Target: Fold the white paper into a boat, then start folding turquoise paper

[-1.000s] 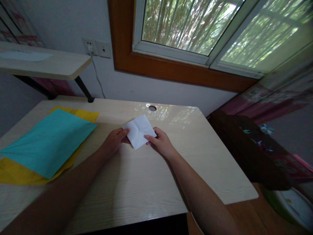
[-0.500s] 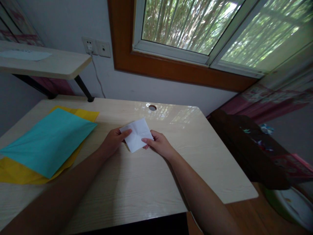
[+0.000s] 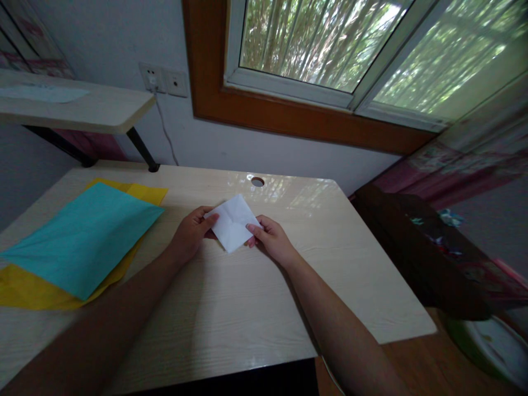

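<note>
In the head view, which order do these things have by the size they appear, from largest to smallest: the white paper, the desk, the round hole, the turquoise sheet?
1. Desk
2. Turquoise sheet
3. White paper
4. Round hole
No two look alike in size here.
</note>
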